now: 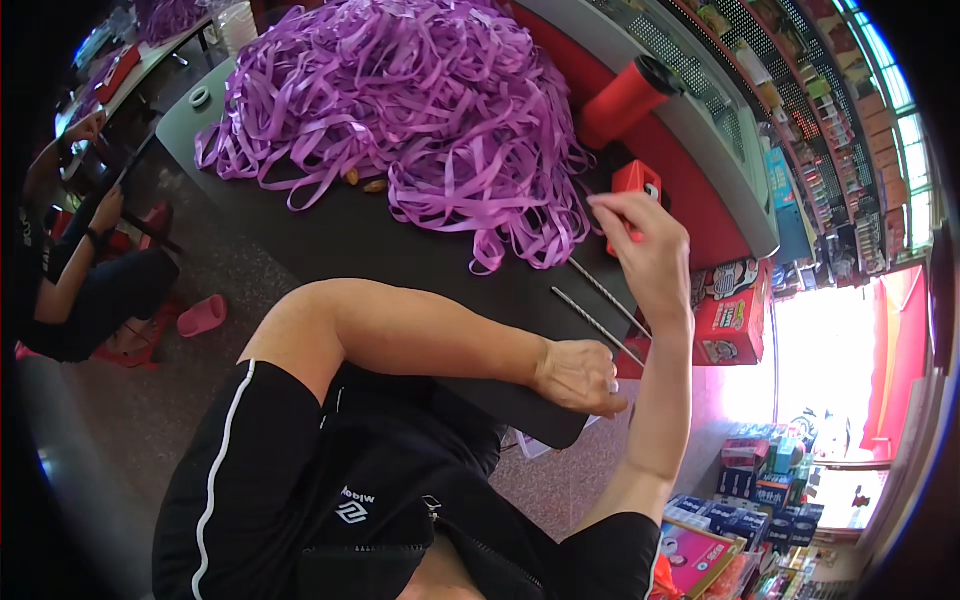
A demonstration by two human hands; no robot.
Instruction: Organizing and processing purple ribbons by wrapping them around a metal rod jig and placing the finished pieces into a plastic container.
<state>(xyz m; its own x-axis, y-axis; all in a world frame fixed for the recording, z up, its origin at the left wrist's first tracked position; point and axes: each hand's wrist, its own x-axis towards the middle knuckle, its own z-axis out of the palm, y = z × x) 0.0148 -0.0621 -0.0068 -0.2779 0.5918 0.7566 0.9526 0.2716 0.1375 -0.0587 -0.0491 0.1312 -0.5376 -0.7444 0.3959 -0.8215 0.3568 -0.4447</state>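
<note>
A big heap of purple ribbon straps (400, 110) covers the far part of the dark table (350, 240). My left hand (580, 378) is bent in over the table's near right corner, its fingers curled closed; what they hold, if anything, is hidden. Raised above the right edge, my right hand (648, 250) has its fingertips pinched together, and I cannot make out anything between them. Two thin twisted metal rods (598, 318) point out past the table's right side, between my hands. Just behind my right hand sits a small red object (637, 180).
A red cylinder with a dark top (630, 100) stands beyond the heap, against a grey and red counter (700, 150). Right of the table is a red printed carton (732, 312). Another person (85, 240) sits at left, near a pink slipper (202, 316). Stacked boxes (760, 480) fill the lower right.
</note>
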